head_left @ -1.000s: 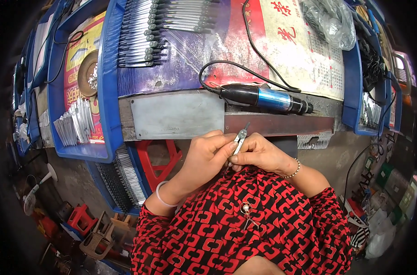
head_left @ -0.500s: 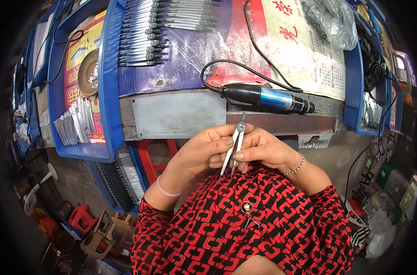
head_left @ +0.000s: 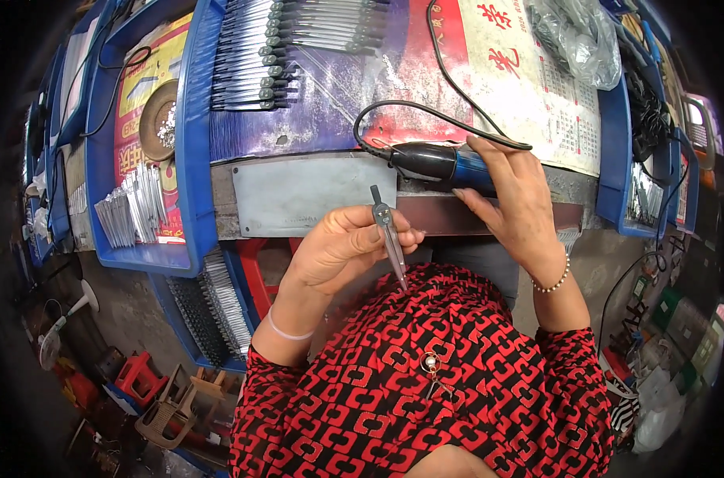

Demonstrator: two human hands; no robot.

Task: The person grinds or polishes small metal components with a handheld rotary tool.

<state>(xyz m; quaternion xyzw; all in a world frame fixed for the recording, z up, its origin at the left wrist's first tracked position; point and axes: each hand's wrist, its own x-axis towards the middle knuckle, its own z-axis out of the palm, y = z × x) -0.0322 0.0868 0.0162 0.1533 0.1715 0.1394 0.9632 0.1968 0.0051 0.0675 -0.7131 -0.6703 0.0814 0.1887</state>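
Note:
My left hand (head_left: 342, 247) pinches a metal drawing compass (head_left: 390, 239) near its dark hinge. The compass's handle points up and its two legs lie close together, tips toward my lap. My right hand (head_left: 517, 195) is over an electric screwdriver (head_left: 434, 162), black with a blue body, lying across the bench edge. Its fingers reach past the blue part and the thumb stays apart on the near side; the hand covers the tool's right end.
Rows of compasses (head_left: 254, 60) lie on the bench at the far left. A blue tray (head_left: 195, 159) at left holds metal parts and a round bowl (head_left: 156, 119). A grey metal plate (head_left: 314, 195) lies at the bench edge. A black cable (head_left: 465, 103) loops behind the screwdriver.
My right hand has let go of the compass and moved up and right to the screwdriver. My left hand keeps the compass, whose legs have come closer together.

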